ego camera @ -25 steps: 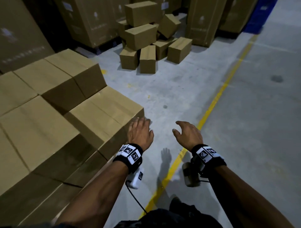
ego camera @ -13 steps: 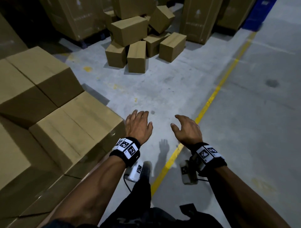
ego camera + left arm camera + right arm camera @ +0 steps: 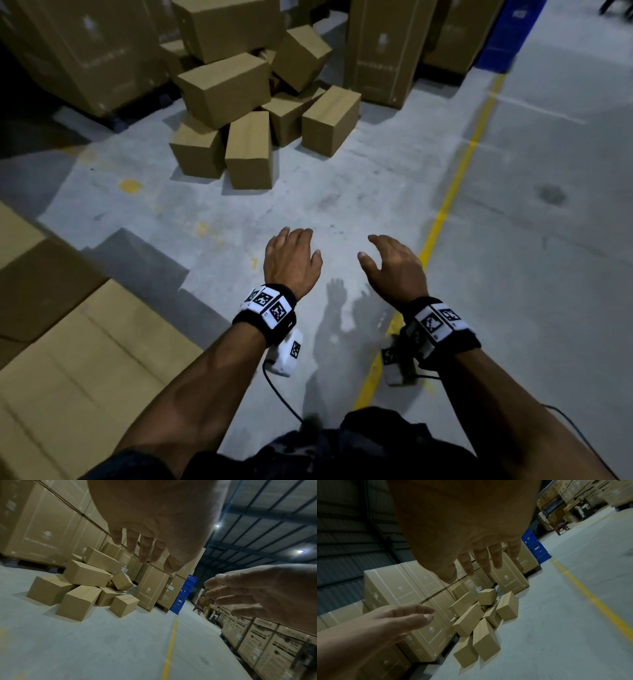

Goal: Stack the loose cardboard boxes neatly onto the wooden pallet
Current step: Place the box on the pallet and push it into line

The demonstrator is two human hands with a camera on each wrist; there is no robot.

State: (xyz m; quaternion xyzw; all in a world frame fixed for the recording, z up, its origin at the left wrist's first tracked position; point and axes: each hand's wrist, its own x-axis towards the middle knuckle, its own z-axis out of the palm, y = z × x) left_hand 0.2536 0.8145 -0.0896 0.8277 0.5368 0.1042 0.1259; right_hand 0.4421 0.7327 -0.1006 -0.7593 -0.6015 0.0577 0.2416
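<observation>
A heap of loose cardboard boxes (image 3: pixel 250 113) lies on the concrete floor ahead, some tilted on others; the same heap (image 3: pixel 82 588) shows in the left wrist view and the heap (image 3: pixel 481 622) in the right wrist view. Stacked boxes (image 3: pixel 78 349) fill the lower left; the pallet under them is hidden. My left hand (image 3: pixel 291 257) and right hand (image 3: pixel 390 260) hang in the air side by side, palms down, fingers relaxed, holding nothing. Both are well short of the heap.
Tall cartons (image 3: pixel 78 51) stand behind the heap, and another tall carton (image 3: pixel 383 48) to its right. A yellow floor line (image 3: pixel 448 198) runs ahead on the right. Blue crates (image 3: pixel 507 34) stand at the far right. Rows of cartons (image 3: pixel 267 642) line the opposite side.
My left hand has come off the corner of the stacked box. The view has swung right and forward, so the stack has slid to the left and the loose heap is nearer.
</observation>
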